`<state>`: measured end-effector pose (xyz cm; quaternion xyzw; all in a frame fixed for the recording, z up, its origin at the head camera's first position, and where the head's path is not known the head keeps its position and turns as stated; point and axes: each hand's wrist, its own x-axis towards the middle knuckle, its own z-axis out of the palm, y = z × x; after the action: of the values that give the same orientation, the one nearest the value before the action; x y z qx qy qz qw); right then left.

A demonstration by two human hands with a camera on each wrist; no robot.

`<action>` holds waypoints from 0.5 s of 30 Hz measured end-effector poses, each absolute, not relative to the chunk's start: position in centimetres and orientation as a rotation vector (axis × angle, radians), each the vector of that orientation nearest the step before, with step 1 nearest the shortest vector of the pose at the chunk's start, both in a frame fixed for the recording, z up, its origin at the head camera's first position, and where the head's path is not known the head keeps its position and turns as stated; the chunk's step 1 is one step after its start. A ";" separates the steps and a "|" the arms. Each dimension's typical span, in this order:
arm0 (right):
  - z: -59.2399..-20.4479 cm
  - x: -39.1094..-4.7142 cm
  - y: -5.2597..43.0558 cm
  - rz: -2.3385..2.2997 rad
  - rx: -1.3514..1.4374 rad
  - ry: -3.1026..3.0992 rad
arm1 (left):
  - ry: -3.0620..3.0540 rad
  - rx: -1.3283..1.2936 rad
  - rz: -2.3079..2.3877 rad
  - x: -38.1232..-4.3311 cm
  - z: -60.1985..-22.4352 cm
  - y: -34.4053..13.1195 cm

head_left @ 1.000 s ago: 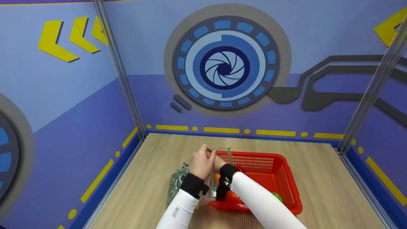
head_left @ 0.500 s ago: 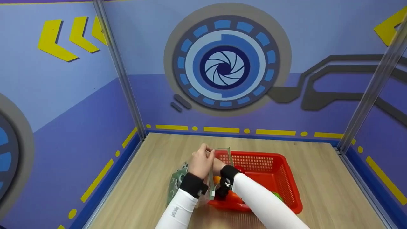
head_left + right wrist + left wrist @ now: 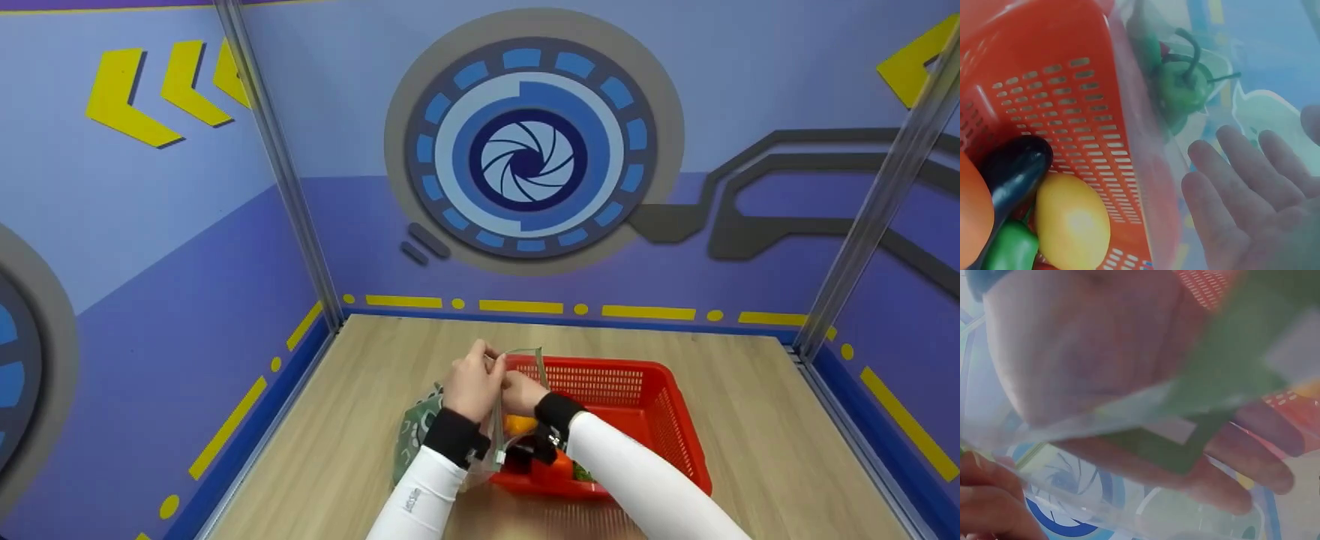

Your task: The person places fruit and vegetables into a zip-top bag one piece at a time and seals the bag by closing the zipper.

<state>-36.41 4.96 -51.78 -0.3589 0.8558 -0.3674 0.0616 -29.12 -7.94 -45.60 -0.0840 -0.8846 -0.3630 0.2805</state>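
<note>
My left hand (image 3: 472,386) pinches the upper edge of a clear zip bag (image 3: 420,435) with green print, which stands at the left of the red basket (image 3: 679,427). In the left wrist view, the left fingers (image 3: 988,495) hold this edge at the lower left. My right hand (image 3: 525,394) is at the bag's mouth, close beside the left hand. Its fingers (image 3: 1241,174) are spread and relaxed in the right wrist view, with nothing gripped. Green peppers (image 3: 1182,87) show through the plastic. A white slider (image 3: 500,456) sits low on the zip.
Inside the basket lie an eggplant (image 3: 1013,169), a yellow fruit (image 3: 1072,222), a green pepper (image 3: 1010,247) and a round orange item (image 3: 972,208). Printed panels (image 3: 360,225) with metal posts (image 3: 277,157) enclose the wooden table (image 3: 375,360).
My right hand and forearm have drawn back to the right, uncovering more of the yellow fruit and the orange item. The left hand keeps its place on the bag's edge.
</note>
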 end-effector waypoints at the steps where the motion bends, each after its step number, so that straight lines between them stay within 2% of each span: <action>1: -49.4 -34.5 5.3 -1.167 -0.936 2.534 | -2.370 -0.228 -0.968 -29.1 -45.6 -7.9; 2: -48.9 -34.3 5.5 -1.223 -0.835 2.478 | -2.370 -0.230 -0.960 -29.1 -45.6 -7.9; 6: -49.0 -34.4 6.4 -1.321 -0.711 2.387 | -2.378 -0.228 -0.963 -29.0 -45.6 -7.9; 15: -48.1 -33.6 8.7 -1.363 -0.700 2.401 | -2.414 -0.213 -0.986 -29.1 -45.6 -7.9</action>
<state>-33.62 8.66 -48.13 -0.2430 0.8340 -0.4733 0.1461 -29.13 -7.86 -45.59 -0.0788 -0.8911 -0.3639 0.2595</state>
